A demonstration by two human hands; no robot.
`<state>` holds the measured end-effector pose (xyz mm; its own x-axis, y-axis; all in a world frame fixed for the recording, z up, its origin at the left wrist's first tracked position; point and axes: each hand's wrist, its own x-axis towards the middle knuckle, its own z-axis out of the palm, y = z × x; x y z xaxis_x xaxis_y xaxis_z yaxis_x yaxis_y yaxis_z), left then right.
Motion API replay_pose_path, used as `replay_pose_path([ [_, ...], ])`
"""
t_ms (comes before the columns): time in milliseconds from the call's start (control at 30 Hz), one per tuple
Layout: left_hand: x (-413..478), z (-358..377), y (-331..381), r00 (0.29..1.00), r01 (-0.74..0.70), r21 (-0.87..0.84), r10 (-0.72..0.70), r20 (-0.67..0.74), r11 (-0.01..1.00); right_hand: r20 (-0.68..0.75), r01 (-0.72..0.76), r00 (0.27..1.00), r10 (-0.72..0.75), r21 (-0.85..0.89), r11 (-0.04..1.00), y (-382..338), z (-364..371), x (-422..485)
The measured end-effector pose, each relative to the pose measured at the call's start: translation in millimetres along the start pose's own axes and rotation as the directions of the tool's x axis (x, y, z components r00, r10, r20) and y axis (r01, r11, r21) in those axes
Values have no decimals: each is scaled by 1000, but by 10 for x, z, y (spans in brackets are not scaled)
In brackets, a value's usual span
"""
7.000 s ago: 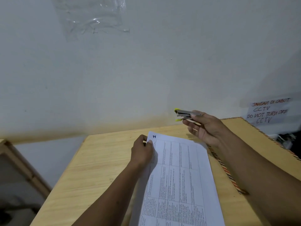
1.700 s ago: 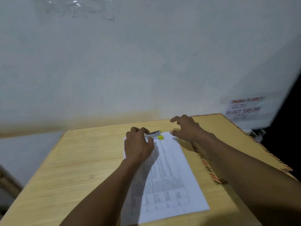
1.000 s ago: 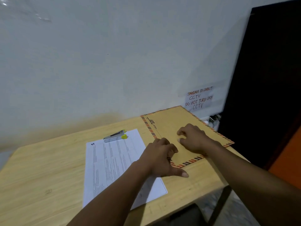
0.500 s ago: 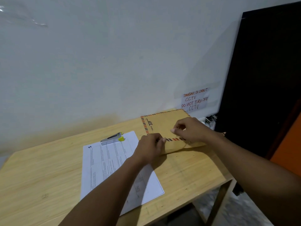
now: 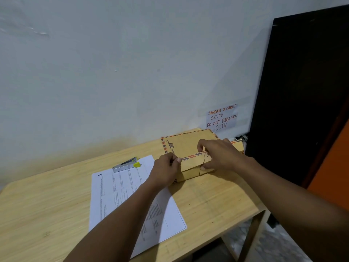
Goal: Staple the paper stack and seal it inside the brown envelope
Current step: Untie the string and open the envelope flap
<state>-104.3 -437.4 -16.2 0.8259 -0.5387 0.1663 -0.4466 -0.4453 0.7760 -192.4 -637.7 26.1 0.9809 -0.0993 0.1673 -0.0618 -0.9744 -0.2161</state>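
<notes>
Envelope [image 5: 186, 148] edge now higher — between hands [image 5: 190, 163]

Wall [image 5: 113, 72]: pale, matt plaster; yellowish stain along the foot, just above the table; faint glossy patch at the upper left
Notice [image 5: 221, 118]: white sheet fixed to the wall; handwritten "JANGAN DI CABUT CCTV / DO NOT TURN OFF CCTV"
Table [image 5: 217, 201]: light wood, visible grain; set against the wall; one leg [image 5: 253, 237] in view at the right
Dark panel [image 5: 302, 91]: black, upright, right of the wall; orange surface [image 5: 334, 167] beside it
Floor [image 5: 273, 248]: grey, speckled; blurred
Light: dim, even
</notes>
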Motion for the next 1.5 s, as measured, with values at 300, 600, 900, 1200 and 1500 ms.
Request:
replay_pose_path([
  [300,-87,-65,119,992,-81,-106,90,83,991,157,-84,987,33,327,941,101,-235,75],
  [600,-88,-114,133,967,-123,-85,139,214,989,511,-334,844,161,269,903,212,-329,121],
  [900,-76,-158,24,922,73,-161,-5,387,984,601,-330,783,157,190,925,296,-314,100],
  [1200,-110,-222,129,875,99,-159,-10,484,982,554,-379,793,253,124,917,184,-310,127],
  [1500,-273,-586,45,945,222,-362,-109,308,905,520,-332,837,170,237,913,-304,-197,397],
])
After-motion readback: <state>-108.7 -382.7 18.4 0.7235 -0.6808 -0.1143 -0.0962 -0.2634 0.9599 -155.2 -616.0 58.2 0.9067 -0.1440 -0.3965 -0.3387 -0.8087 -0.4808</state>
